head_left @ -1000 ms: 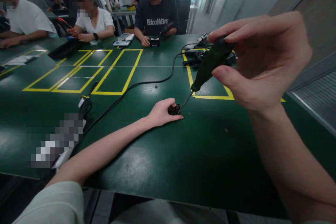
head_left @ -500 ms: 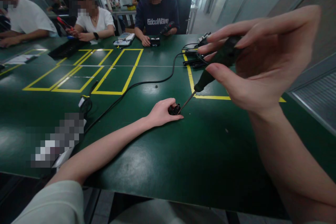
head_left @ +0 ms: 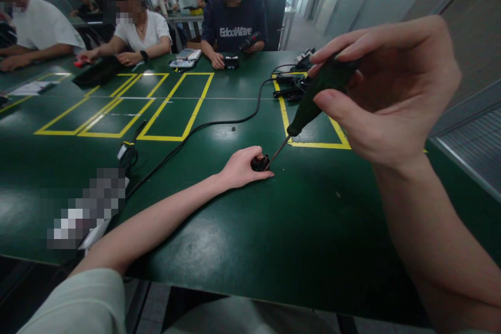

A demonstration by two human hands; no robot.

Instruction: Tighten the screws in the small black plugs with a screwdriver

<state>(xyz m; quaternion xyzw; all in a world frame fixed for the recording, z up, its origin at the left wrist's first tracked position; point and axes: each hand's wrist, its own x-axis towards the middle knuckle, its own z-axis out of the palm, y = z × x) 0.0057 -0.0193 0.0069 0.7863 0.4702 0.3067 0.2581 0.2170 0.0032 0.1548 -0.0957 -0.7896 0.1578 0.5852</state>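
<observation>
My left hand (head_left: pixel 240 168) rests on the green table (head_left: pixel 242 235) with its fingers wrapped round a small black part (head_left: pixel 260 163). My right hand (head_left: pixel 385 88) is raised close to the camera. Its thumb and fingers pinch the dark green handle of a screwdriver (head_left: pixel 313 99). The screwdriver's thin metal shaft slants down to the left, and its tip meets the small black part.
A black cable (head_left: pixel 203 128) runs across the table past yellow taped rectangles (head_left: pixel 172 107). Black tools and cords (head_left: pixel 291 86) lie at the back right. Three people sit along the far side, one holding a small black box (head_left: pixel 230 61). The table's near edge is just below my arms.
My right hand's fingers have shifted on the screwdriver handle, spreading and closing again. The tip stays on the small part. My left hand has not moved.
</observation>
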